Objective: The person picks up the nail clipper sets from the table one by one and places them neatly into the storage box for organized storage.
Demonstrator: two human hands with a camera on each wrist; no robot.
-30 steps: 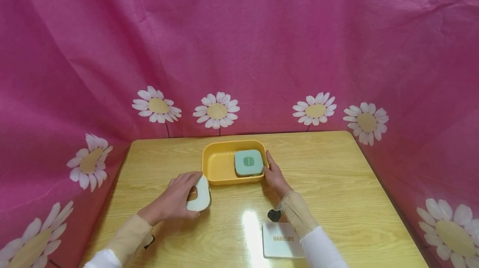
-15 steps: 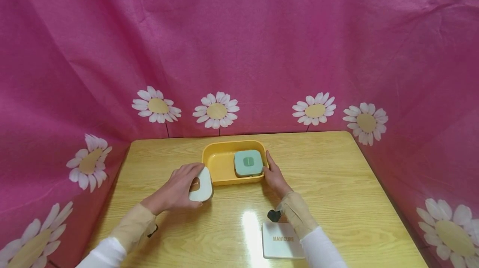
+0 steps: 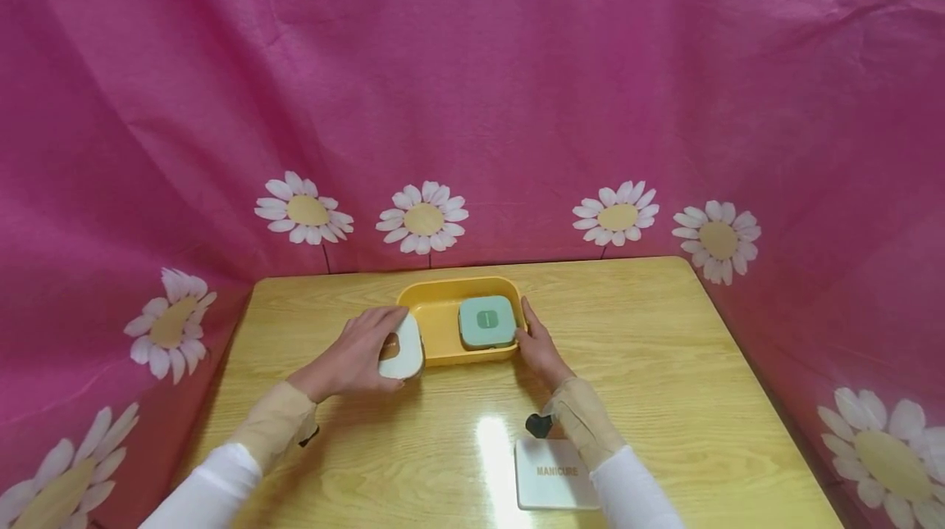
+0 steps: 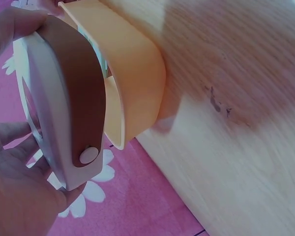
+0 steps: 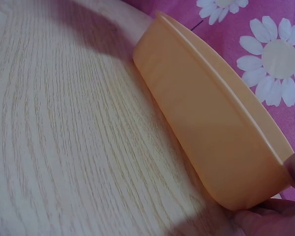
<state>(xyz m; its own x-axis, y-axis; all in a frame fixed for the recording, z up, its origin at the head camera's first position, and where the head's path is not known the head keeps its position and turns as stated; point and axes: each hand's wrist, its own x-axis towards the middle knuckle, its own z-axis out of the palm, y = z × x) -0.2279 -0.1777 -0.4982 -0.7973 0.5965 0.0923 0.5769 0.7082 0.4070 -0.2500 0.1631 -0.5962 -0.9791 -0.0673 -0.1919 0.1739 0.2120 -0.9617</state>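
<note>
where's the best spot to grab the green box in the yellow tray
Grip the green box by its left and near side walls, coming from above. It lies flat in the right half of the yellow tray, close to the right wall where the right hand rests, so the open tray floor on its left probably leaves fingers most room.

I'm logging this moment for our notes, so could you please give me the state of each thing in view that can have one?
Left hand: grips the white case, lifted and tilted beside the tray.
White case: closed, brown strap snapped.
Right hand: fingers straight, resting against the tray's right wall.
Yellow tray: upright on the table, holds the green box.
Green box: closed, flat in the tray.
Manicure box: closed, flat on the table.
</note>
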